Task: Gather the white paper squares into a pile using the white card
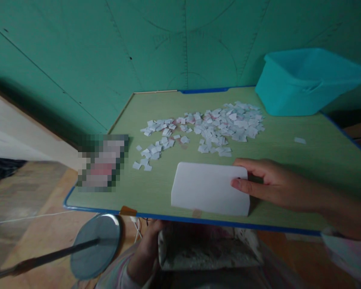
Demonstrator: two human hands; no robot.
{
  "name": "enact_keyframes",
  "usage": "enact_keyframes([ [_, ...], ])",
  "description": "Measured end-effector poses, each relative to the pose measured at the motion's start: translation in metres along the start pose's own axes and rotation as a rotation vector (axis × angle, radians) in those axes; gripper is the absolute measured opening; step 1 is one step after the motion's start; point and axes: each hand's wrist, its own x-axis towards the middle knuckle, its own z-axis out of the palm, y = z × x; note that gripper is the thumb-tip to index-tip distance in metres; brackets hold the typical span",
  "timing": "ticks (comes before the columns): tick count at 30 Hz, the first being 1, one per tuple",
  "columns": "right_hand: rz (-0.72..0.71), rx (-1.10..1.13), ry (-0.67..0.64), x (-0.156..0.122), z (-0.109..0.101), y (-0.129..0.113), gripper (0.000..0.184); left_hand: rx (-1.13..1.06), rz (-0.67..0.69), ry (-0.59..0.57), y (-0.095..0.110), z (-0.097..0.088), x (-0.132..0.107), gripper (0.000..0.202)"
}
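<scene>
My right hand [267, 180] grips the right end of a smooth white rectangular piece [207, 186], thumb on its upper face and fingers around its far edge. It sits tilted at the table's front edge; I cannot tell if it is a box or a board. Below that edge, my left hand [149, 243] holds the left side of a stained whitish open bag or container [210, 261] over my lap. Its fingertips are partly hidden. Beyond the white piece, many small white paper pieces [228, 120] lie scattered over the light green table [156, 184].
A turquoise plastic bin [291, 98] stands at the table's back right. One loose paper scrap [300, 140] lies near it. At the left edge is a pixelated flat object [104, 164]. A round stand base [93, 261] with a pole is on the floor; a green wall rises behind.
</scene>
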Motion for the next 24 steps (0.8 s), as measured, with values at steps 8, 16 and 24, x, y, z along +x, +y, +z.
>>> enact_keyframes([
  [8, 0.009, 0.107, 0.035, 0.0, 0.003, 0.005, 0.025, -0.057, -0.015, -0.002, 0.0, 0.002, 0.001, 0.02],
  [16, 0.056, 0.134, -0.047, 0.0, 0.001, 0.002, 0.021, -0.059, -0.027, 0.033, 0.009, 0.009, -0.004, 0.017],
  [24, -0.056, 0.276, 0.51, 0.009, -0.013, 0.004, 0.027, 0.021, -0.057, 0.08, 0.002, -0.001, 0.007, 0.026],
])
